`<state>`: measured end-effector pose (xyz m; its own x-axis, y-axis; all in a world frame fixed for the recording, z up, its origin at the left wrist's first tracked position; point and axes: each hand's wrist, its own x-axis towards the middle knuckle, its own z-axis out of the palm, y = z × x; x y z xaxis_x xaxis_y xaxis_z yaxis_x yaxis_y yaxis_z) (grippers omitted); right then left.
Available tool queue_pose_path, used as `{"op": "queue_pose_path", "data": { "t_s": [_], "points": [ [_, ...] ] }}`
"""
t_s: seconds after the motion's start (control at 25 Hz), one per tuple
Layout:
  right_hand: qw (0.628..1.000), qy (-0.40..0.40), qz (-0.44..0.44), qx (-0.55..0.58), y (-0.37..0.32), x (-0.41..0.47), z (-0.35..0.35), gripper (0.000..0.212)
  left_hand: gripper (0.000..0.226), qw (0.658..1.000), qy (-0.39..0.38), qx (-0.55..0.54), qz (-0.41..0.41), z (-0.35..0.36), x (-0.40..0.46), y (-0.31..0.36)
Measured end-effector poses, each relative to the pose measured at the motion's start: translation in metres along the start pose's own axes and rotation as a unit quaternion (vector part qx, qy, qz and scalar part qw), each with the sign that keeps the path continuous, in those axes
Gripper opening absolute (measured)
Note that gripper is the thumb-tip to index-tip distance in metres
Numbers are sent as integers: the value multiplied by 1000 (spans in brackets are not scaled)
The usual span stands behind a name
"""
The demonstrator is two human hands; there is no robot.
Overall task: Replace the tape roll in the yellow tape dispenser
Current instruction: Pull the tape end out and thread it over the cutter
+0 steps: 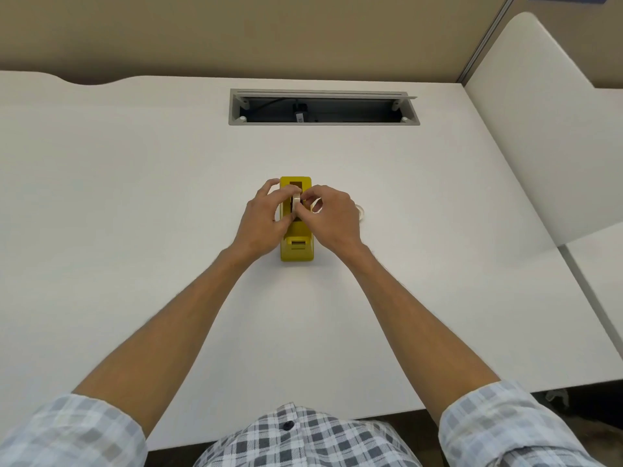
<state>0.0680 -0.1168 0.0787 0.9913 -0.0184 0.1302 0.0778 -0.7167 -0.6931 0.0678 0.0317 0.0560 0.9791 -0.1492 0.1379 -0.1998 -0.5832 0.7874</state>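
A yellow tape dispenser (pixel 298 246) stands on the white desk (pixel 135 197), its cutter end toward me. A pale tape roll (pixel 296 201) stands on edge in the dispenser's well. My left hand (pixel 266 219) grips the roll from the left with thumb and fingers. My right hand (pixel 332 214) pinches it from the right. Both hands cover the middle of the dispenser. A second, clear tape roll (pixel 360 212) lies flat on the desk just right of my right hand, mostly hidden behind it.
A recessed cable tray (pixel 323 107) with an open lid is set into the desk behind the dispenser. A white divider panel (pixel 539 129) rises on the right. The desk's front edge runs just above my checked shirt (pixel 303 439).
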Motion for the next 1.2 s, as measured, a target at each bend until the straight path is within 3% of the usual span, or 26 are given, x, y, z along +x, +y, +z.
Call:
{"op": "queue_pose_path", "data": {
  "t_s": [0.24, 0.48, 0.96, 1.2],
  "points": [
    [1000, 5, 28, -4, -4, -2, 1, 15, 43, 998, 19, 51, 32, 2, 5, -1],
    [999, 9, 37, -10, -4, -4, 4, 18, 49, 994, -43, 101, -13, 0, 4, -3],
    [997, 7, 79, 17, -8, 0, 6, 20, 32, 996, 54, 62, 25, -3, -1, 9],
    [994, 10, 89, 61, -5, 0, 7, 17, 41, 993, -5, 117, 15, 6, 1, 2]
  ]
}}
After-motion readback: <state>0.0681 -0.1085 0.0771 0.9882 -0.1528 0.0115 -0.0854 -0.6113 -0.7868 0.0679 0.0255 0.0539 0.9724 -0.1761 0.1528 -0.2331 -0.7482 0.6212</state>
